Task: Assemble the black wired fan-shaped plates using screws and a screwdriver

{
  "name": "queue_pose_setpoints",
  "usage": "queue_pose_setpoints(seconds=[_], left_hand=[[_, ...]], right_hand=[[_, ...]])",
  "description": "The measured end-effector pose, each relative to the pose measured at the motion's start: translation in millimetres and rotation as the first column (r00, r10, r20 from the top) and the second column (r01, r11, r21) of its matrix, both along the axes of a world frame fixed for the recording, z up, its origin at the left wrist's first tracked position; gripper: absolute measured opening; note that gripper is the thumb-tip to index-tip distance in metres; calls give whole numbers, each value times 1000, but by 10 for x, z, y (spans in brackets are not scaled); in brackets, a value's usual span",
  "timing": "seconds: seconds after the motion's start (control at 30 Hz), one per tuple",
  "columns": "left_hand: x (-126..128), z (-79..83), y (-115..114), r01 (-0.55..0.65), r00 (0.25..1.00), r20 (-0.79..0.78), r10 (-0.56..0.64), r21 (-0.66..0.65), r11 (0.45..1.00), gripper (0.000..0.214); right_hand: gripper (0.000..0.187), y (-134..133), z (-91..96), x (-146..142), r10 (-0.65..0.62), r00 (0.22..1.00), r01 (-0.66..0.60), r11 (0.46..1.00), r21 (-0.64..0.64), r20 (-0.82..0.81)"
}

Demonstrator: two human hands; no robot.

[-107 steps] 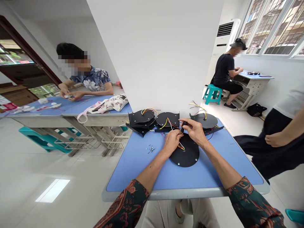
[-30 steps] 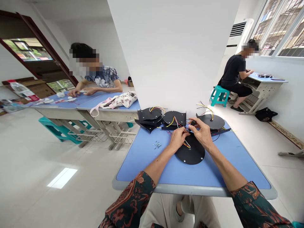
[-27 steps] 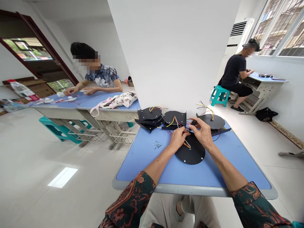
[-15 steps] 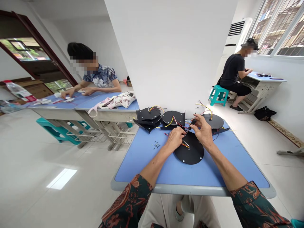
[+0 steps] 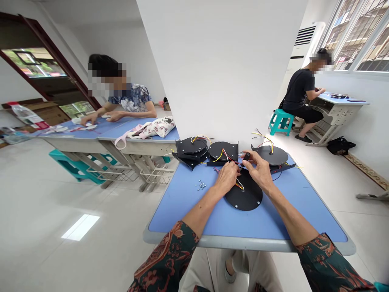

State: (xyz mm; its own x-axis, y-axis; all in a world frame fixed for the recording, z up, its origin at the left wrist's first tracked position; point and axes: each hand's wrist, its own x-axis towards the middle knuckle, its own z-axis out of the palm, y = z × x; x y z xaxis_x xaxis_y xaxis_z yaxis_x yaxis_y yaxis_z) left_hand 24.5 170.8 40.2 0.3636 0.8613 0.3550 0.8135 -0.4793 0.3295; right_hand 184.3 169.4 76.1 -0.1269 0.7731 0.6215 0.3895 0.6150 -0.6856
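Note:
My left hand (image 5: 226,178) pinches thin coloured wires, yellow, white and red, above a round black plate (image 5: 244,198) on the blue table (image 5: 179,211). My right hand (image 5: 258,172) is close beside it, with its fingertips on a small black connector (image 5: 246,156) at the wire ends. Further black plates with wires lie beyond my hands: a stack (image 5: 191,148), a middle one (image 5: 223,151) and a right one (image 5: 270,155). A black bar (image 5: 220,164) lies near them. Several small screws (image 5: 200,185) sit left of my left hand.
A seated person (image 5: 133,97) works at a joined blue table on the left, beside a patterned cloth bag (image 5: 146,129). Another seated person (image 5: 299,85) works at a desk by the windows, on a teal stool (image 5: 281,121). A black bag (image 5: 340,146) lies on the floor.
The person standing at the right has left the view. My hands have stayed over the plate, with small shifts of the fingers on the wires and connector. The camera view has shifted slightly.

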Motion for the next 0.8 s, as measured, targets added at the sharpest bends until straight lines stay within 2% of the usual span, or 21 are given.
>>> queue_pose_setpoints(seconds=[0.13,0.23,0.37,0.5,0.57,0.67,0.73,0.8], left_hand=[[22,13,-14,-46,999,10,46,-5,999,5],[28,13,-21,-64,997,41,64,-6,998,6],[19,-6,-22,-61,993,104,60,9,998,8],[28,-3,-17,-43,974,223,37,23,999,9],[23,37,-14,-53,929,367,49,0,999,9],[-91,162,-14,-86,768,626,135,-108,990,7],[-288,271,-37,-85,686,704,182,-171,982,7],[-579,364,-103,-89,715,670,199,-194,977,7]], right_hand=[[31,7,6,0,-97,994,95,995,39,43],[29,15,-13,5,-108,994,107,993,40,25],[29,4,-13,18,-132,990,135,989,54,-47],[30,4,27,75,-237,954,262,957,127,-186],[30,16,38,121,-286,925,328,933,147,-250],[30,38,26,180,-329,900,379,914,143,-285],[30,45,9,198,-334,901,384,911,148,-277],[30,42,-3,199,-330,908,379,910,166,-259]])
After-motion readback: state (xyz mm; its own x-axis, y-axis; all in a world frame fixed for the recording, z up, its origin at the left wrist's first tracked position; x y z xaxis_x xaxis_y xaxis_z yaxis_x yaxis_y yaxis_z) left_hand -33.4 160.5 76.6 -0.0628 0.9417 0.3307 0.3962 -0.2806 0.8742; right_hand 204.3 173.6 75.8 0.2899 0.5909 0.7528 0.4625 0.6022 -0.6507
